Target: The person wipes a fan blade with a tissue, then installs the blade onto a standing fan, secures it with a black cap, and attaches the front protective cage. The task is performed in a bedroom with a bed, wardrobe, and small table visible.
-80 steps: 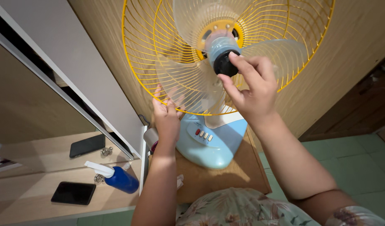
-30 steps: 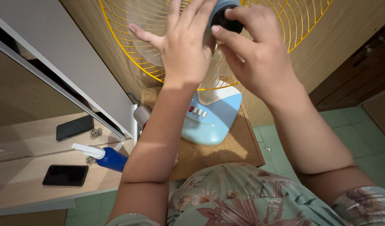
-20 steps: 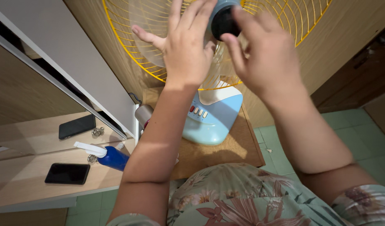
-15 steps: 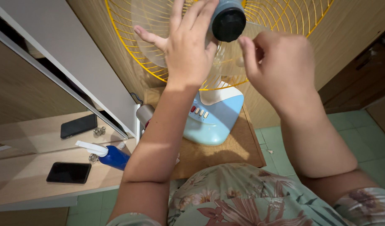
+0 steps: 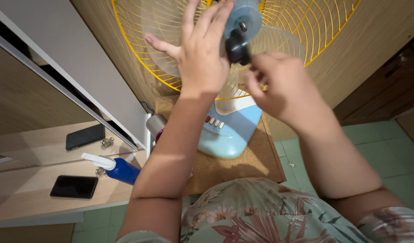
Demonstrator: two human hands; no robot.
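This is a room in a home, most likely a bedroom or dressing corner. A pale wooden tabletop [image 5: 31,209] carries everyday personal things: a black phone [image 5: 74,186] and a blue spray bottle [image 5: 117,168], both doubled in a wall mirror [image 5: 45,130] just behind them. A light-blue household fan [image 5: 227,132] with a yellow wire guard [image 5: 306,27] stands on a small wooden stand [image 5: 243,164], against wood-panelled walls [image 5: 351,54] and over a green tiled floor [image 5: 396,157].

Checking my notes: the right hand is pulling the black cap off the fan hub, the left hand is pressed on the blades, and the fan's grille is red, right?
Not quite. In the head view the grille is yellow, not red. The rest holds: right hand holds the black cap off the hub; left hand presses on the blades.
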